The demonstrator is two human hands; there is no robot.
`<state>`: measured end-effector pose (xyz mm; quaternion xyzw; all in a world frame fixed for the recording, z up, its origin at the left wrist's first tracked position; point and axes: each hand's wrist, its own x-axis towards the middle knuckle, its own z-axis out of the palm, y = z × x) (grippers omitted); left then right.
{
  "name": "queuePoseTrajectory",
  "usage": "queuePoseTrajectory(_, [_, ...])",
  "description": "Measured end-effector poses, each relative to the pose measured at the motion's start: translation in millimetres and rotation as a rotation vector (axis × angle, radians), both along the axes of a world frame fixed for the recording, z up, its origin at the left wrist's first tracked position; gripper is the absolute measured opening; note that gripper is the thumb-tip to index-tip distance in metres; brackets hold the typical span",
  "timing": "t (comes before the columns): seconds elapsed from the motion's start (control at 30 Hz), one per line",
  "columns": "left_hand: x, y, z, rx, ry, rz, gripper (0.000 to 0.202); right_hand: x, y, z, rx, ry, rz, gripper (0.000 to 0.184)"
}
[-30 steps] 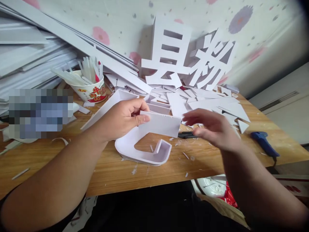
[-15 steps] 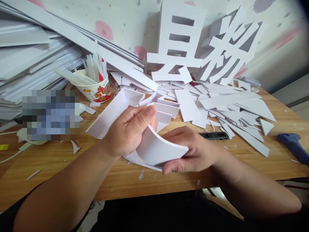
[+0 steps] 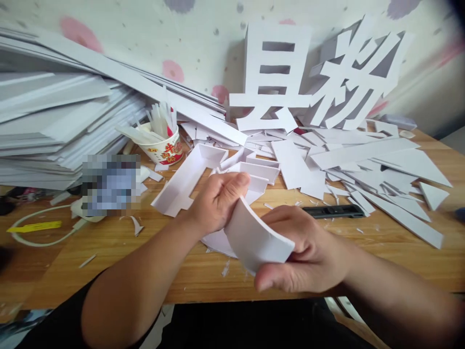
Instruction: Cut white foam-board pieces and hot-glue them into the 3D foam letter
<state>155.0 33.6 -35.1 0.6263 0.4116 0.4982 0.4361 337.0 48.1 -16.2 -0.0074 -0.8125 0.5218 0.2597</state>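
Observation:
Between my two hands a white foam board strip [image 3: 256, 237] is bent into a curve. My left hand [image 3: 221, 201] is closed around its far left end, thumb on top. At the near right end, my right hand [image 3: 305, 252] pinches the strip with the thumb in front and the fingers behind. A flat white piece [image 3: 219, 243] lies on the table under the strip, partly hidden by it and my left hand. Just beyond my hands sits a partly built white foam board character [image 3: 181, 182] with raised walls.
Two finished white board characters [image 3: 278, 77] stand against the wall. Board offcuts [image 3: 374, 155] cover the back right, with a black utility knife [image 3: 333, 211] before them. A paper cup [image 3: 163, 148] of glue sticks, a blurred-out device [image 3: 111, 186] and stacked boards [image 3: 54, 131] occupy the left.
Both hands, with the curved strip between them, have shifted slightly right and nearer to me. The strip is tilted more steeply. The camera view has also moved.

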Motion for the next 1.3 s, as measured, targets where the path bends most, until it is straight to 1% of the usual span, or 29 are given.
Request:
queuePoseTrajectory(0.03, [1,0,0.4,0.049,0.047,0.06,0.055,0,1,-1.3,-0.017,-0.02,-0.042,0.036])
queuePoseTrajectory(0.1, [1,-2,1.8,0.172,0.173,0.218,0.053,1,4,-3.5,-0.062,-0.092,-0.152,0.03])
queuePoseTrajectory(0.13, [1,-3,2.8,0.224,0.224,0.268,0.051,2,6,-4.0,-0.08,-0.128,-0.2,0.027])
queuePoseTrajectory(0.17, [1,-5,3.8,0.262,0.253,0.293,0.049,2,7,-4.0,-0.091,-0.151,-0.239,0.023])
queuePoseTrajectory(0.23, [1,-8,5.4,0.291,0.231,0.287,0.046,1,8,-3.1,-0.088,-0.146,-0.277,0.015])
queuePoseTrajectory(0.3, [0,-9,6.4,0.261,0.144,0.211,0.044,0,5,-2.2,-0.066,-0.113,-0.267,0.012])
queuePoseTrajectory(0.43, [-2,-11,8.0,0.18,-0.032,-0.098,0.043,2,1,-3.6,-0.039,-0.114,-0.21,0.017])
queuePoseTrajectory(0.5, [-1,-12,9.3,0.15,-0.12,-0.225,0.041,3,-1,-4.6,-0.036,-0.107,-0.181,0.017])
queuePoseTrajectory(0.57, [2,-15,10.5,0.104,-0.202,-0.324,0.039,3,-3,-4.4,-0.014,-0.074,-0.144,0.014])
queuePoseTrajectory(0.63, [4,-16,11.0,0.058,-0.266,-0.415,0.038,2,-6,-3.3,0.038,-0.042,-0.117,0.011])
queuePoseTrajectory(0.67, [5,-17,10.8,0.052,-0.28,-0.432,0.039,1,-7,-2.9,0.063,-0.031,-0.121,0.009])
queuePoseTrajectory(0.7, [5,-16,10.3,0.067,-0.272,-0.412,0.04,1,-7,-2.9,0.081,-0.028,-0.137,0.007])
queuePoseTrajectory(0.73, [4,-15,9.5,0.1,-0.237,-0.345,0.041,0,-6,-3.4,0.088,-0.036,-0.167,0.006])
queuePoseTrajectory(0.83, [0,-11,6.0,0.256,0.01,0.025,0.041,1,-3,-7.8,0.072,-0.079,-0.289,0.011])
queuePoseTrajectory(0.87, [-1,-10,4.9,0.297,0.094,0.121,0.042,1,-1,-9.7,0.073,-0.091,-0.316,0.015])
queuePoseTrajectory(0.9, [-3,-9,4.0,0.328,0.155,0.174,0.043,2,0,-11.4,0.073,-0.097,-0.332,0.017])
queuePoseTrajectory(0.93, [-4,-9,3.5,0.348,0.186,0.19,0.044,2,0,-12.9,0.07,-0.097,-0.34,0.017])
queuePoseTrajectory(1.0, [-5,-10,3.4,0.357,0.164,0.129,0.045,3,0,-14.9,0.05,-0.101,-0.328,0.013])
queuePoseTrajectory(1.07, [-5,-11,4.1,0.331,0.081,0.008,0.044,3,0,-15.9,0.032,-0.1,-0.293,0.009])
queuePoseTrajectory(1.13, [-5,-12,4.8,0.294,0.006,-0.13,0.045,3,0,-16.8,0.03,-0.091,-0.251,0.012])
queuePoseTrajectory(1.2, [-5,-13,5.2,0.261,-0.037,-0.226,0.048,4,1,-17.9,0.031,-0.072,-0.223,0.018])
queuePoseTrajectory(1.27, [-5,-13,5.1,0.234,-0.044,-0.26,0.049,5,2,-18.6,0.035,-0.062,-0.21,0.021])
queuePoseTrajectory(1.3, [-4,-13,5.0,0.231,-0.039,-0.248,0.049,6,3,-18.5,0.039,-0.067,-0.211,0.02])
